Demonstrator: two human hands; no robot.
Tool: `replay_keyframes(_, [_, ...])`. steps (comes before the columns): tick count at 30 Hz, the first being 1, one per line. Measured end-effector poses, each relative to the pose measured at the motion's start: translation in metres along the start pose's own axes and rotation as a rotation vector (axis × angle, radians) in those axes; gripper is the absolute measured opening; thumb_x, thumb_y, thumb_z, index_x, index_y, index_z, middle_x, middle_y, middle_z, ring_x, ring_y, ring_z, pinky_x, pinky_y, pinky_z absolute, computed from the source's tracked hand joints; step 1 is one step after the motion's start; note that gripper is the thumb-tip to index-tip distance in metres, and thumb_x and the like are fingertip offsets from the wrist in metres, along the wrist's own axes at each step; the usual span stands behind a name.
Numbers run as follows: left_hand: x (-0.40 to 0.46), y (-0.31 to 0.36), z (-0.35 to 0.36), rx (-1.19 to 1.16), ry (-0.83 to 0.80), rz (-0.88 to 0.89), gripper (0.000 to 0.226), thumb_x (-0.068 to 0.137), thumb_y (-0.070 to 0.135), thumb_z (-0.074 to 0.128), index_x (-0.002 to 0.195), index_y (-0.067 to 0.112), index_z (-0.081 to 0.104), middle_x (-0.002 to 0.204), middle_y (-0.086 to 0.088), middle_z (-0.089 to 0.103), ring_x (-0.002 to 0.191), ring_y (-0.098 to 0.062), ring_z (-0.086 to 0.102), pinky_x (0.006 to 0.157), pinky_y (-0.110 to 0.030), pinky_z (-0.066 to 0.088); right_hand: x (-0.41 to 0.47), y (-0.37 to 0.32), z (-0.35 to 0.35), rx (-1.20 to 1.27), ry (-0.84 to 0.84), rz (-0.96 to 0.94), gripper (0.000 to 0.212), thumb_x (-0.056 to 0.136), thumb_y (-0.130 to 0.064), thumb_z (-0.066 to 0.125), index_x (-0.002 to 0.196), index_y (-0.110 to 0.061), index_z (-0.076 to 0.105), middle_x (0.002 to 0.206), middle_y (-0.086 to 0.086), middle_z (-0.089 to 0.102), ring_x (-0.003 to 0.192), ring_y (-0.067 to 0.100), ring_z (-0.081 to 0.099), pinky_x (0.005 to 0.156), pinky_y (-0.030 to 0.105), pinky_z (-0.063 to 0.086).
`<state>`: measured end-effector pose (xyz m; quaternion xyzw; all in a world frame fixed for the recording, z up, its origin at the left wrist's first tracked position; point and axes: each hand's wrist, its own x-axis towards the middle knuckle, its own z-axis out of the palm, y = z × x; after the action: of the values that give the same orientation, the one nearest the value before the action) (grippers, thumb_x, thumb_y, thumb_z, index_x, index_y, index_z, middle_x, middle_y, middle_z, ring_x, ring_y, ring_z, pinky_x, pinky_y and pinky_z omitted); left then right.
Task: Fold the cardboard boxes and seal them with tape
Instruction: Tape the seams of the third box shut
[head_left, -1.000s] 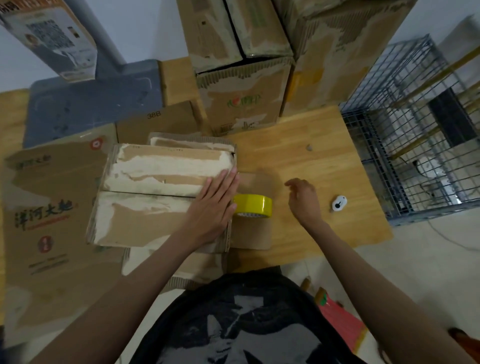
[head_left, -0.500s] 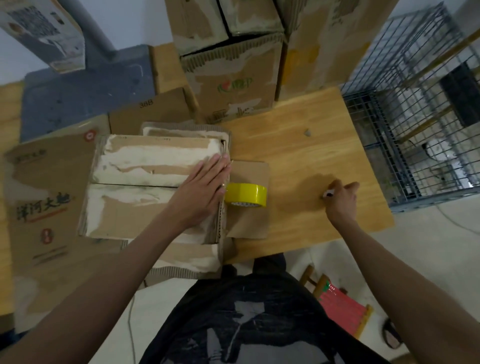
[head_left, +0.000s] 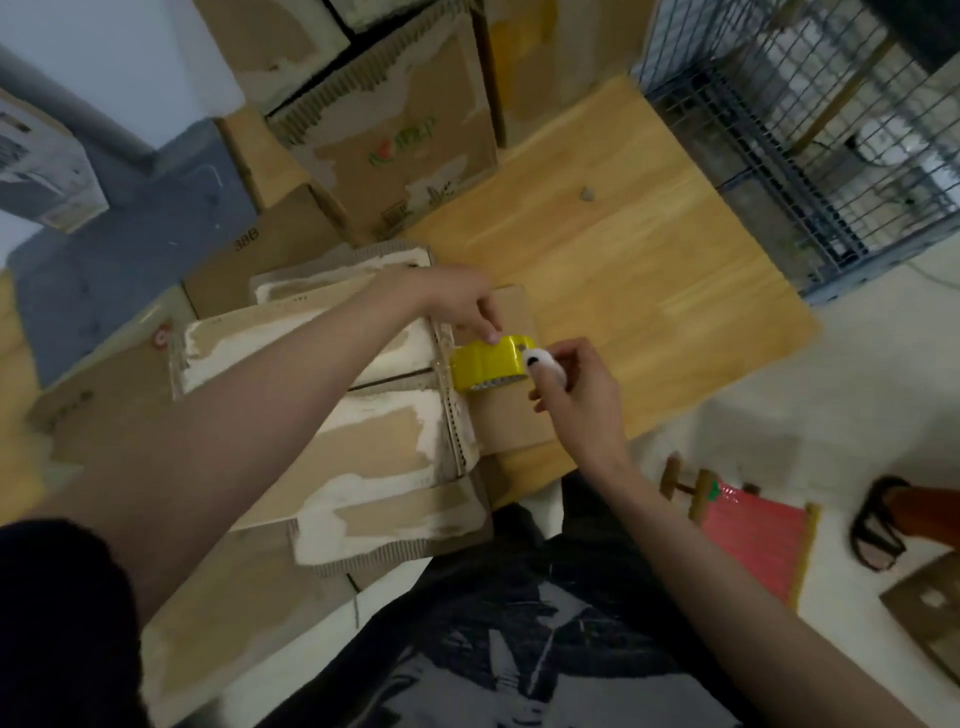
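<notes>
A: How many boxes are there?

B: One cardboard box (head_left: 322, 410) being worked on, lying flat-topped on the wooden table (head_left: 639, 249), its two top flaps closed and meeting in a seam. Under and beside it lie flattened cardboard sheets (head_left: 93, 415); their count is hard to tell because they overlap. Behind stand at least three stacked cartons (head_left: 395, 130), cut off by the top edge.

A: And the tape?

B: One roll of yellow tape (head_left: 488, 364), at the box's right edge, over a loose flap that lies on the table.

A: The hands?

B: Two. The left hand (head_left: 452, 301) reaches across the box, its fingertips bent down onto the top of the roll; whether the thumb grips it is hidden. The right hand (head_left: 576, 389) has its fingers curled around a small white tool with a black spot (head_left: 543, 364), held right against the roll's right side. Motion blur hides what kind of tool it is.

A: Anything else?

B: One wire cage (head_left: 810, 130) to the right of the table, and one pink stool (head_left: 748, 540) on the floor beside a sandalled foot (head_left: 883, 525).
</notes>
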<state>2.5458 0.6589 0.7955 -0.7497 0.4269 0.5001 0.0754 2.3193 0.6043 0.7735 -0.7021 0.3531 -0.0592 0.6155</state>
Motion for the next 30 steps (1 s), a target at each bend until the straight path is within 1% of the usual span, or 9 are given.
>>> replay_keyframes(2, [0.012,-0.002,-0.003,-0.022,-0.089,0.04,0.034,0.09,0.031,0.074,0.119,0.015,0.074,0.105,-0.004,0.075,0.078,-0.008,0.061,0.075,-0.026,0.045,-0.011,-0.001,0.013,0.051,-0.016,0.026,0.011,0.099,-0.021,0.063,0.106,-0.014,0.06,0.081,0.0,0.068,0.065,0.014,0.069,0.062,0.041,0.057])
replay_keyframes(4, [0.021,-0.006,-0.003,-0.059,-0.133,0.053,0.032,0.087,0.033,0.076,0.112,0.013,0.077,0.096,-0.008,0.076,0.076,-0.011,0.06,0.074,-0.03,0.046,-0.015,-0.002,0.025,0.09,-0.014,0.043,0.007,0.098,-0.021,0.064,0.103,-0.018,0.06,0.082,0.0,0.069,0.068,0.015,0.071,0.065,0.044,0.057])
replay_keyframes(9, [0.028,-0.01,0.0,-0.123,-0.138,0.062,0.023,0.089,0.028,0.074,0.106,0.013,0.078,0.073,0.008,0.07,0.068,-0.004,0.062,0.066,-0.023,0.048,-0.006,-0.004,0.044,0.102,0.012,0.036,0.014,0.091,-0.034,0.062,0.1,-0.025,0.059,0.081,0.0,0.069,0.071,0.025,0.071,0.063,0.053,0.056])
replay_keyframes(12, [0.028,-0.01,0.001,-0.13,-0.126,0.096,0.022,0.094,0.022,0.07,0.11,0.009,0.077,0.084,0.0,0.074,0.069,0.0,0.063,0.071,-0.025,0.056,0.001,-0.005,0.053,0.068,0.002,0.002,0.013,0.093,-0.031,0.064,0.099,-0.022,0.057,0.077,0.003,0.065,0.066,0.017,0.066,0.058,0.045,0.055])
replay_keyframes(14, [0.028,-0.012,0.001,-0.126,-0.132,0.113,0.021,0.097,0.021,0.067,0.111,0.009,0.077,0.097,-0.01,0.076,0.081,-0.01,0.067,0.082,-0.033,0.059,0.004,-0.006,0.057,0.023,-0.007,-0.03,0.01,0.095,-0.021,0.066,0.097,-0.02,0.056,0.072,-0.003,0.06,0.058,0.006,0.056,0.048,0.02,0.041])
replay_keyframes(15, [0.028,-0.013,0.001,-0.129,-0.133,0.117,0.021,0.097,0.021,0.066,0.111,0.009,0.077,0.1,-0.011,0.076,0.085,-0.016,0.068,0.085,-0.036,0.059,0.006,-0.007,0.058,0.013,-0.011,-0.039,0.011,0.094,-0.018,0.066,0.096,-0.02,0.056,0.07,-0.006,0.058,0.056,0.005,0.053,0.047,0.016,0.036])
replay_keyframes(19, [0.028,-0.015,0.002,-0.128,-0.128,0.134,0.02,0.098,0.019,0.065,0.109,0.009,0.078,0.101,-0.011,0.076,0.092,-0.024,0.071,0.086,-0.042,0.06,0.008,-0.008,0.061,-0.007,-0.029,-0.039,0.013,0.094,-0.016,0.068,0.095,-0.021,0.056,0.073,-0.005,0.062,0.06,0.008,0.058,0.048,0.017,0.039])
replay_keyframes(24, [0.029,-0.015,0.003,-0.127,-0.124,0.133,0.019,0.099,0.019,0.064,0.108,0.012,0.079,0.093,-0.001,0.077,0.081,-0.011,0.069,0.08,-0.033,0.059,0.011,-0.014,0.061,-0.039,-0.04,-0.058,0.011,0.092,-0.012,0.069,0.094,-0.016,0.059,0.071,-0.009,0.055,0.061,0.002,0.054,0.05,0.014,0.038])
replay_keyframes(30, [0.028,-0.015,0.003,-0.153,-0.14,0.121,0.019,0.098,0.019,0.064,0.107,0.011,0.079,0.083,0.001,0.077,0.076,-0.004,0.066,0.083,-0.03,0.057,0.023,-0.021,0.061,-0.245,-0.12,-0.128,0.007,0.087,-0.006,0.065,0.094,-0.008,0.064,0.063,-0.009,0.048,0.058,0.014,0.047,0.053,0.034,0.038])
